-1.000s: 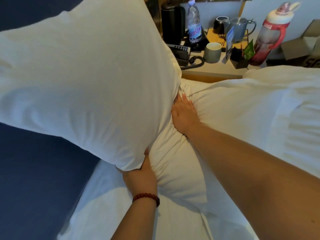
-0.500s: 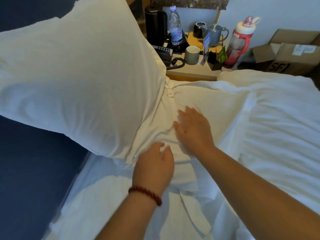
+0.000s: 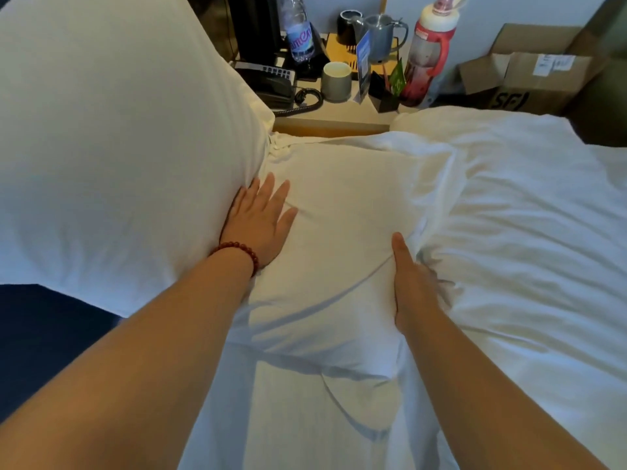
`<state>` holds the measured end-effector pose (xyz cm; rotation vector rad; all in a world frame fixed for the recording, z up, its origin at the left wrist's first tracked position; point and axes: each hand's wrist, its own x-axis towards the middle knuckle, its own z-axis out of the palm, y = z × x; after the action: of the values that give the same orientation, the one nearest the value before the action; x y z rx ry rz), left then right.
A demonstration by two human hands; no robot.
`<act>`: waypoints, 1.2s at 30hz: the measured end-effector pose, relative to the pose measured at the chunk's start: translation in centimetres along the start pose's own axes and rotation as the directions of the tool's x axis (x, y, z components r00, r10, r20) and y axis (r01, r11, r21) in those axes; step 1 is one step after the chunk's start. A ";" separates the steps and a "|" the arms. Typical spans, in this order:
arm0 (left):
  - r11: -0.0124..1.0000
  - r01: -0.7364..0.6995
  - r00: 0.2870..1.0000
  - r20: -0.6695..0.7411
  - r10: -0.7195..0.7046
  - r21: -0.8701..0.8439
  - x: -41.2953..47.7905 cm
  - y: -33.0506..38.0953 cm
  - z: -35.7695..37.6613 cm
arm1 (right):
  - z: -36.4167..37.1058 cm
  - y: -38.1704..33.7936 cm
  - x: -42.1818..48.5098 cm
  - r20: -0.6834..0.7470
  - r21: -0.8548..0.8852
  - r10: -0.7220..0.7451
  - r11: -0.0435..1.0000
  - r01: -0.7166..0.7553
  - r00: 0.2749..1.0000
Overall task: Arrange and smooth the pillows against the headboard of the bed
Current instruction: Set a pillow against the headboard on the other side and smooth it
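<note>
A big white pillow [image 3: 118, 147] stands tilted against the dark blue headboard [image 3: 40, 334] on the left. A second white pillow [image 3: 339, 212] lies flat in the middle of the bed. My left hand [image 3: 261, 218], with a red bead bracelet, rests flat and spread on the flat pillow, its edge touching the standing pillow. My right hand [image 3: 410, 283] is at the flat pillow's right edge. Its thumb lies on top and its fingers are tucked into the fold beside the duvet [image 3: 526, 232]. Creases run from this grip.
Beyond the pillows a wooden nightstand [image 3: 332, 120] carries a black phone [image 3: 271, 83], a water bottle [image 3: 300, 39], a grey mug [image 3: 336, 81], a kettle [image 3: 381, 35] and a red drink bottle [image 3: 427, 56]. A cardboard box [image 3: 529, 79] sits at the far right.
My left hand left the standing pillow's lower corner and now lies flat higher up on the lower pillow. My right hand slid from the pillow's middle to its right edge.
</note>
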<state>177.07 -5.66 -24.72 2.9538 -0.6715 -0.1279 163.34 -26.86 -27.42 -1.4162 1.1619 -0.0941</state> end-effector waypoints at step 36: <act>0.997 -0.014 0.992 -0.127 0.023 0.073 9.1 3.7 10.9 | 6.4 1.5 14.7 0.425 -0.775 -0.726 0.018 0.632 0.541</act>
<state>182.52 -13.88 -35.56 2.9907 -0.7000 0.0883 173.94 -31.74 -38.48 -2.9580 0.3431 -0.2660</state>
